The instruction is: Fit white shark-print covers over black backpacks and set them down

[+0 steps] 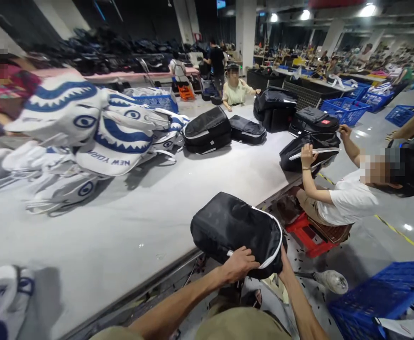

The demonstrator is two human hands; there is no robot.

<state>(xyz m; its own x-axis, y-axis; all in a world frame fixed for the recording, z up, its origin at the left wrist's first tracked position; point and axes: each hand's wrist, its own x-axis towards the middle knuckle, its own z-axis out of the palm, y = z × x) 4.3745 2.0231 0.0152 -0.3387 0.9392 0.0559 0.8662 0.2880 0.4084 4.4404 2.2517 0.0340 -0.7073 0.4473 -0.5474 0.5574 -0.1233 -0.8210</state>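
A black backpack with white piping (237, 226) hangs over the near edge of the grey table (129, 226). My left hand (240, 263) grips its lower front edge, fingers curled over the white trim. My right hand (284, 264) is tucked under the bag's right corner, mostly hidden behind it, so only the wrist and forearm show. The bag is tilted, partly on the table and partly held up by both hands.
White and blue shark-print bags (97, 127) pile at the table's left. More black backpacks (207, 130) lie further along. A seated person in white (344, 198) handles a black bag (309, 151) at right. A red crate (308, 233) and blue crate (384, 293) stand on the floor.
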